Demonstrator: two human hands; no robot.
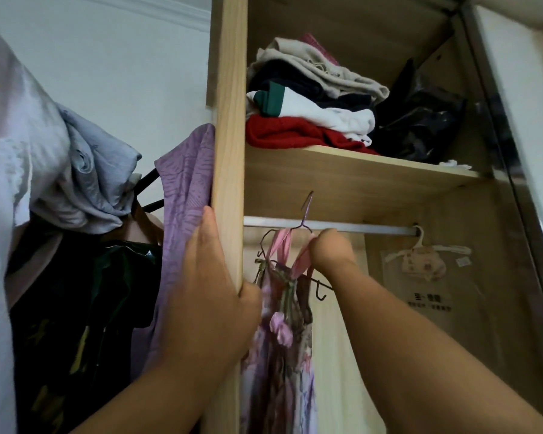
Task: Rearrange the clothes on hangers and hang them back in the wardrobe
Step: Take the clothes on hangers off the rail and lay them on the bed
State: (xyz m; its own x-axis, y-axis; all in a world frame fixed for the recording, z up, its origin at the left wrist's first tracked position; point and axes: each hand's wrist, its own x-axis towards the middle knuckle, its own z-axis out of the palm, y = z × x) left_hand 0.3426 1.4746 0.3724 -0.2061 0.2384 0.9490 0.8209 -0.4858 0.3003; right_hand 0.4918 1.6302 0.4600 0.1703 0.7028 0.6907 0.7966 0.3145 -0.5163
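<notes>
A floral dress with pink straps (282,333) hangs on a thin wire hanger (304,214) inside the wardrobe. The hanger's hook is raised just above the metal rail (373,228). My right hand (329,249) grips the hanger and a pink strap right under the rail. My left hand (213,296) holds the wardrobe's wooden side panel (229,120), fingers on the outer face and thumb round the front edge. At the rail's right end hangs a white hanger with a small pale garment (423,261).
The shelf (342,158) above the rail bears a pile of folded clothes (311,98) and a black plastic bag (420,120). Left of the wardrobe a rack holds a purple garment (182,214), grey cloth (91,177) and dark clothes (85,308).
</notes>
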